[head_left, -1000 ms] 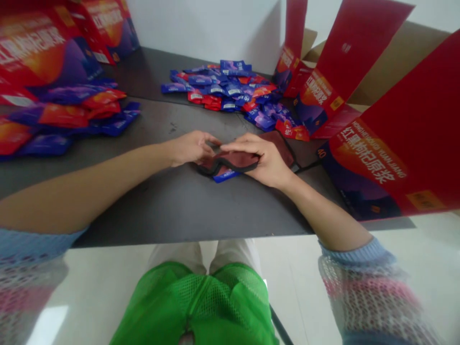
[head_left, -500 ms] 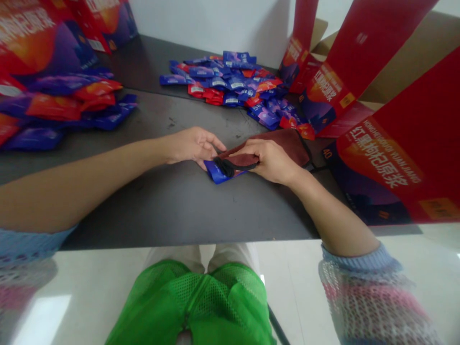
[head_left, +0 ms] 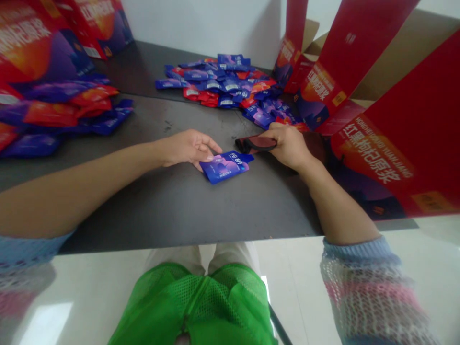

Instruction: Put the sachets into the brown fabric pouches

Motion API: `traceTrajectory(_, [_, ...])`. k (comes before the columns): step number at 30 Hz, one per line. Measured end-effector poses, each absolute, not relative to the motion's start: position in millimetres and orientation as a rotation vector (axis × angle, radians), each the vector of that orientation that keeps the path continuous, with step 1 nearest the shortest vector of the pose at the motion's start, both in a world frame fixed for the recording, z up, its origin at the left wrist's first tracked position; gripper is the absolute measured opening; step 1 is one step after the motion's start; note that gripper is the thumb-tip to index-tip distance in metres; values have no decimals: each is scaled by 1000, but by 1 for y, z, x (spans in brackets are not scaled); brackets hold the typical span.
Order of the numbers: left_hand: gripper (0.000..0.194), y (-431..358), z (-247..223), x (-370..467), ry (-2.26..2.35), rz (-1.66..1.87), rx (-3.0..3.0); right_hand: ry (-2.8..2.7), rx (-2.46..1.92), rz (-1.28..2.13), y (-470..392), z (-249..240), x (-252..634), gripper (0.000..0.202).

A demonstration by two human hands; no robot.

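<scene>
Between the thumb and fingers of my left hand [head_left: 190,147] is the left end of a blue-purple spouted pouch [head_left: 227,166], its printed face turned up just above the grey table [head_left: 179,206]. To the right of it, my right hand [head_left: 287,143] grips a folded brown cloth [head_left: 258,143] with a dark edge. The cloth's folded end points toward the pouch but stays apart from it. The right fingers partly hide the rest of the cloth.
A heap of blue and red pouches [head_left: 230,84] lies at the back of the table. Another pile of pouches [head_left: 72,108] sits at the left before red printed boxes [head_left: 36,38]. Tall open red boxes [head_left: 388,153] line the right side.
My right hand has drawn the cloth off the pouch, moving right and slightly back. The pouch's printed face is now uncovered. My left hand has stayed nearly in place.
</scene>
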State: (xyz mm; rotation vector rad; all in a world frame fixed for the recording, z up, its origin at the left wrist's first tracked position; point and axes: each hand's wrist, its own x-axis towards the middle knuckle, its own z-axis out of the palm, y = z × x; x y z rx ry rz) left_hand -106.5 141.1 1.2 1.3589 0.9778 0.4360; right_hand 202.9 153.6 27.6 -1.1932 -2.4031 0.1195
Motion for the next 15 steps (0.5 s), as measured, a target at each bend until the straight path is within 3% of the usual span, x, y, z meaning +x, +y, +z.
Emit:
traceTrajectory(6, [49,140,2,-105,955,451,1345,-2278,-1013,96,116,50,175,31])
traceTrajectory(15, [39,139,3,-103,974,461,1386,-2547,-850,200,106,2,123,38])
